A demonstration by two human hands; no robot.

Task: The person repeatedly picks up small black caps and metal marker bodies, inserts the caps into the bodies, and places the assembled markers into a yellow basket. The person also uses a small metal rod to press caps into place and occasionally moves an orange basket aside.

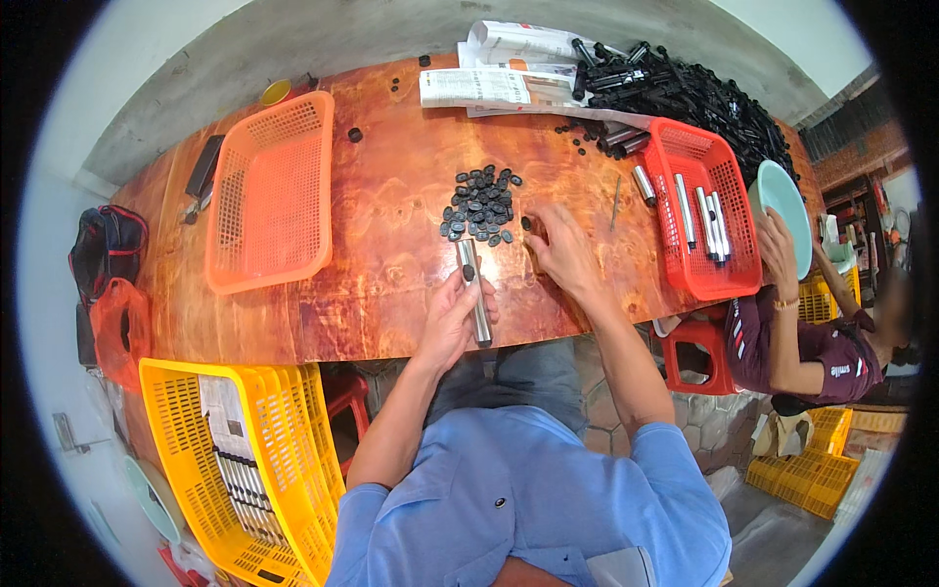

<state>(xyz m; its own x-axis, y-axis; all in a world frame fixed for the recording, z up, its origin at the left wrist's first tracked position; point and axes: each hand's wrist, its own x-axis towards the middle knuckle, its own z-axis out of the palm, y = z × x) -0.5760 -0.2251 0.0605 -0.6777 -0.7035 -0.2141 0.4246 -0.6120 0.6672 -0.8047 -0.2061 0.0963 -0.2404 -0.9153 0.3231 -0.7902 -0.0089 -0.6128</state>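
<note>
My left hand (pixel 453 319) is wrapped round a silver metal tube (pixel 479 311), tilted near the table's front edge. A small black oval piece (pixel 469 273) sits on the tube's side by my thumb, and the tube's near end is black. Just right of a loose heap of black oval pieces (pixel 477 203), my right hand (pixel 564 252) pinches another black oval piece (pixel 526 223) between thumb and fingertip, low over the table.
An orange basket (pixel 223 196) lies at left; a red basket (pixel 657 210) with silver tubes is at right. Black parts (pixel 685 93) and paper (pixel 489 86) fill the back right. A yellow crate (pixel 186 470) stands at lower left. A co-worker's hand (pixel 778 249) touches a pale green basin (pixel 790 210).
</note>
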